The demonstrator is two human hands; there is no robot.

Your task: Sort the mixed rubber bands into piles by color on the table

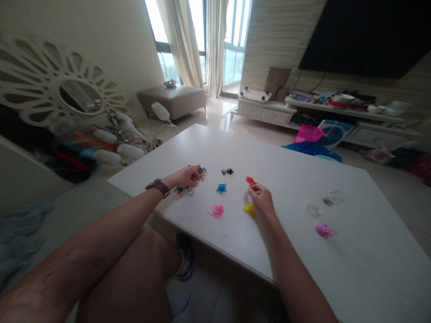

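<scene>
My left hand [187, 177], with a watch on its wrist, reaches into a mixed-colour pile of what look like small rubber bands [202, 171]. Its fingers are curled down, and whatever they pinch is hidden. On the right, the fingertips of my right hand [262, 198] are pinched together at the near edge of a red pile [250, 181], apparently on a red band. Between the hands lie a blue pile [221, 188] and a black pile [229, 171]. Closer to me are a pink pile [217, 210] and a yellow pile [249, 209], the yellow one just below my right hand.
On the white table's [292, 251] right side are a clear container [334, 198], a round transparent piece [314, 207] and a pink cup-like object [324, 230]. The table's front edge runs above my legs. Beyond it stand a pink basket [308, 133] and a low TV cabinet [266, 113].
</scene>
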